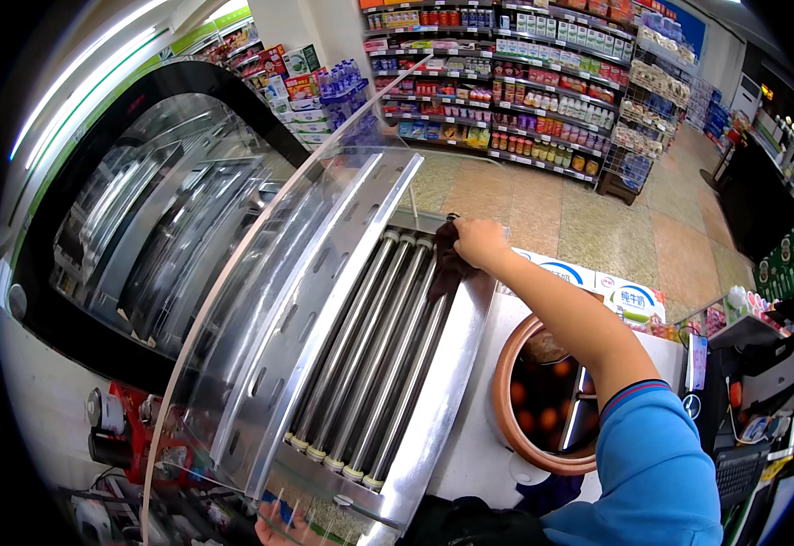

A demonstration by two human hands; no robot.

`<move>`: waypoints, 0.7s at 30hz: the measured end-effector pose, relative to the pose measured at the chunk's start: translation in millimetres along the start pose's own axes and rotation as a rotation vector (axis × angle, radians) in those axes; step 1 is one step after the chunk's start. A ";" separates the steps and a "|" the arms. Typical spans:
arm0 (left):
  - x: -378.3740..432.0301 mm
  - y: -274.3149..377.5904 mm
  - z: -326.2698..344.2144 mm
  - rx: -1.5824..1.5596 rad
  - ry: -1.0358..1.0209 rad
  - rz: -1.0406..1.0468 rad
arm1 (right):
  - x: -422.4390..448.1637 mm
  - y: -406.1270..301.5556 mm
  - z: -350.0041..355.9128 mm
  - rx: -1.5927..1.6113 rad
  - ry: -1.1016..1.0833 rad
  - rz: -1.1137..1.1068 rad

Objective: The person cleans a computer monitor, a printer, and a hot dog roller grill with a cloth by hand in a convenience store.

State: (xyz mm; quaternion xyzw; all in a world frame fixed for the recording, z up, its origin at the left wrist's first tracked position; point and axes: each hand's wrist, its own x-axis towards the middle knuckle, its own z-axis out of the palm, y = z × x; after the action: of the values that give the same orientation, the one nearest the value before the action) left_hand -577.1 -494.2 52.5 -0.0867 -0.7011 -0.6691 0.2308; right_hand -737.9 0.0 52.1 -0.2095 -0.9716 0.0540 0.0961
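Note:
A hot-dog roller grill (pixel 376 362) with several steel rollers lies before me under a curved clear cover (pixel 246 300). My right hand (pixel 480 240) grips a dark brown cloth (pixel 448 263) at the far end of the rollers, and the cloth hangs over the rightmost rollers and the steel rim. At the bottom of the view, my left hand (pixel 284 524) is partly seen through clear panelling by the grill's near end. Its fingers look apart, but whether they touch the panel cannot be told.
Right of the grill, a round brown pot (pixel 502 389) of eggs in dark liquid stands on a white counter (pixel 461 437). Milk cartons (pixel 632 300) sit behind it. A black-framed glass display case (pixel 158 225) is at left, stocked shelves (pixel 554 89) beyond, and a keyboard (pixel 741 471) at right.

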 end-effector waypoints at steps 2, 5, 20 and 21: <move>-2.8 -5.0 -10.6 0.005 -0.024 0.016 | -2.5 7.2 -3.4 -0.068 -0.010 0.009; -4.9 -18.6 -28.6 0.014 -0.090 0.029 | -7.5 11.0 -11.1 -0.161 -0.036 0.062; -0.6 65.8 36.4 0.470 -0.040 0.582 | -26.0 -15.5 -62.4 0.389 0.026 0.134; 5.0 70.7 37.6 0.511 -0.183 0.722 | -19.1 -19.0 -52.5 0.703 -0.087 0.199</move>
State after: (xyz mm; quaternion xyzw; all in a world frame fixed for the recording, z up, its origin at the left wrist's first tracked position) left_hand -558.8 -452.0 118.3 -0.3245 -0.7863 -0.3407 0.4005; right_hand -717.4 -21.7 103.0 -0.2549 -0.8717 0.4023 0.1152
